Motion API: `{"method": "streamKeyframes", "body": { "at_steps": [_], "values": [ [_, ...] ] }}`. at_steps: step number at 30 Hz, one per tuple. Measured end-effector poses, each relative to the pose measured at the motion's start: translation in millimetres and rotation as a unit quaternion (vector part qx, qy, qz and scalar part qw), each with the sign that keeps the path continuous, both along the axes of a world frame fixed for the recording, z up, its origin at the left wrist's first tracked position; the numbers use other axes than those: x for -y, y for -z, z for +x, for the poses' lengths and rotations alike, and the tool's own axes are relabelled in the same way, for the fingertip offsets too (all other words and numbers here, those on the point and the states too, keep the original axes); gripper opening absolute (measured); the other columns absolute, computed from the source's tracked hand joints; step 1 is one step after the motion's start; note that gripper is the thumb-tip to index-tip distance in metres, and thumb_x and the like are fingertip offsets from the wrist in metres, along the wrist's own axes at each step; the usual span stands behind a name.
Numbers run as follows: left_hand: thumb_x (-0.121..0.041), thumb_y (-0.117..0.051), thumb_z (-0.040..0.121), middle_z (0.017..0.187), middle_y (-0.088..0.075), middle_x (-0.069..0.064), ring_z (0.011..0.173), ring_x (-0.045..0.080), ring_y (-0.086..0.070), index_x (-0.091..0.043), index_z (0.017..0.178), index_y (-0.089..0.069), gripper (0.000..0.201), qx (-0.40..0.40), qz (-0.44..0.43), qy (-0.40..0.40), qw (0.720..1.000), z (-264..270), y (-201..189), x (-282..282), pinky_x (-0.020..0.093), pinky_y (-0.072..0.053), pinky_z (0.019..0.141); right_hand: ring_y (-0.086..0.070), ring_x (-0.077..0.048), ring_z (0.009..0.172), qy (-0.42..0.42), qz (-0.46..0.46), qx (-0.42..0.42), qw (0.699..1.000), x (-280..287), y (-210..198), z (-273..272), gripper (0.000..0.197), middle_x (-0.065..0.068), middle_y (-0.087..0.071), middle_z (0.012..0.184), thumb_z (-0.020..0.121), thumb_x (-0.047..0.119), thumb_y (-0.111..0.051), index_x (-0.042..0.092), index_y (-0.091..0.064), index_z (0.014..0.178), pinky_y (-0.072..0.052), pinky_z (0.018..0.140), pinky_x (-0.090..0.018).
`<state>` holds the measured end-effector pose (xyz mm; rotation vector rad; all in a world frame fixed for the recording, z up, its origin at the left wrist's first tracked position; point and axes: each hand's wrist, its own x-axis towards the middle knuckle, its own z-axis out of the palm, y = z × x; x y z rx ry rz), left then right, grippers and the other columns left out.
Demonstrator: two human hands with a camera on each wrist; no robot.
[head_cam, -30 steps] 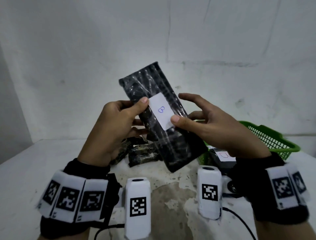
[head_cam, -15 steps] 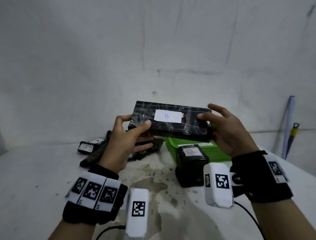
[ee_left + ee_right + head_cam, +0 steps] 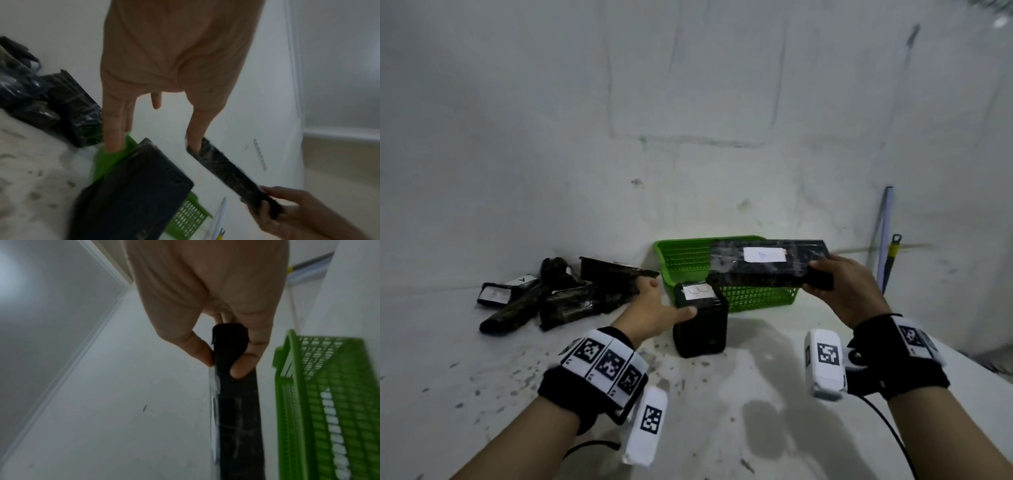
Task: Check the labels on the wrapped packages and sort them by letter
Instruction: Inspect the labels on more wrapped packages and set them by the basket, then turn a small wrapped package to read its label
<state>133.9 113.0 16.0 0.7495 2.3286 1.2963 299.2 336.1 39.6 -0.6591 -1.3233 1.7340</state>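
My bench is a white surface, stained and speckled with dark marks. On it I see a green basket near the wall, a black cube-shaped package with a white label just in front of the basket, and a heap of wrapped packages off to the left.

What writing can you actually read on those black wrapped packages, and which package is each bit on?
"A": white label of a package at the far left of the pile.
Faint blue mark, too blurred to read: label of the long package gripped by the right hand.
Blurred marks, unreadable: label atop the upright package.
Wrist markers: patterns only.
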Motion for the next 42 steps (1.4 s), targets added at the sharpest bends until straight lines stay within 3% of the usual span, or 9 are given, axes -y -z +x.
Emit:
{"method": "streamKeyframes", "body": {
  "at_steps": [5,9,17,23,29,32,37,39,42],
  "values": [
    [-0.021,-0.078,0.079,0.143,-0.04,0.02,0.127,0.033,-0.047,-0.006,0.147,-0.002,0.103,0.034,-0.084,0.004,0.996,-19,32,-11,0.036,-0.044,0.096,-0.052,-0.015,0.071,0.087,-0.01,0.058,0.994,-29,32,25,0.018,-0.011,-0.052,0.1,0.095,-0.001,-0.05,0.013,-0.051,0.083,-0.051,0.065,-0.029],
    [-0.014,-0.074,0.083,0.126,-0.054,0.019,0.099,0.029,-0.057,-0.021,0.145,-0.007,0.092,0.112,-0.036,0.014,0.993,-22,47,-23,0.033,-0.049,0.07,-0.053,-0.018,0.07,0.068,-0.025,0.139,0.988,-46,62,13,0.026,-0.016,-0.054,0.111,0.095,0.002,-0.052,-0.006,-0.055,0.12,-0.05,0.063,-0.029],
    [-0.035,-0.064,0.09,0.118,-0.063,0.015,0.106,0.033,-0.063,-0.023,0.142,-0.012,0.075,0.052,-0.041,0.011,0.998,-15,61,-30,0.043,-0.054,0.086,-0.053,-0.019,0.068,0.04,-0.056,0.193,0.979,-56,98,-32,0.041,-0.025,-0.053,0.139,0.096,0.001,-0.054,-0.008,-0.049,0.136,-0.054,0.07,-0.032],
    [-0.035,-0.062,0.091,0.119,-0.063,0.015,0.105,0.031,-0.063,-0.024,0.142,-0.012,0.073,0.044,-0.039,0.014,0.998,-15,61,-31,0.042,-0.055,0.084,-0.06,-0.038,0.106,0.09,0.086,0.361,0.924,-61,108,-45,0.036,-0.023,-0.067,0.115,0.086,0.026,-0.064,0.0,-0.07,0.11,-0.05,0.088,-0.039],
    [-0.035,-0.061,0.091,0.113,-0.06,0.014,0.09,0.029,-0.062,-0.021,0.143,-0.011,0.073,0.029,-0.051,0.015,0.998,-19,64,-34,0.04,-0.055,0.082,-0.049,-0.032,0.09,0.069,0.1,0.413,0.902,-56,104,-39,0.029,-0.025,-0.049,0.1,0.092,0.026,-0.059,0.001,-0.051,0.079,-0.04,0.079,-0.038],
    [-0.035,-0.064,0.09,0.122,-0.06,0.014,0.104,0.033,-0.064,-0.024,0.146,-0.003,0.083,0.038,-0.077,0.036,0.996,-22,66,-34,0.044,-0.055,0.088,-0.054,-0.034,0.105,0.053,0.105,0.398,0.91,-51,96,-35,0.054,-0.028,-0.052,0.117,0.079,0.036,-0.065,-0.003,-0.056,0.115,-0.042,0.088,-0.038],
    [-0.021,-0.071,0.085,0.125,-0.057,0.018,0.098,0.03,-0.063,-0.029,0.15,-0.001,0.096,0.083,-0.11,0.05,0.989,-35,59,-27,0.043,-0.054,0.082,-0.055,-0.023,0.09,0.118,0.117,0.253,0.953,-38,67,-43,0.04,-0.011,-0.062,0.099,0.075,0.025,-0.06,0.003,-0.068,0.108,-0.038,0.077,-0.033],
    [-0.013,-0.069,0.086,0.106,-0.06,0.021,0.069,0.027,-0.063,-0.022,0.138,-0.03,0.065,0.109,-0.096,0.021,0.989,-45,48,-18,0.036,-0.051,0.066,-0.063,-0.03,0.09,0.145,0.091,0.138,0.975,-16,45,-56,0.032,-0.01,-0.067,0.099,0.067,0.027,-0.055,0.017,-0.067,0.095,-0.048,0.077,-0.041],
    [-0.007,-0.058,0.093,0.089,-0.059,0.017,0.043,0.02,-0.062,0.0,0.109,-0.053,0.018,0.097,-0.084,-0.033,0.991,-63,33,2,0.022,-0.045,0.043,-0.061,-0.018,0.067,0.095,0.099,0.021,0.99,40,6,-75,0.016,-0.004,-0.063,0.091,0.089,0.007,-0.052,0.015,-0.06,0.099,-0.047,0.051,-0.021]
  ]
}}
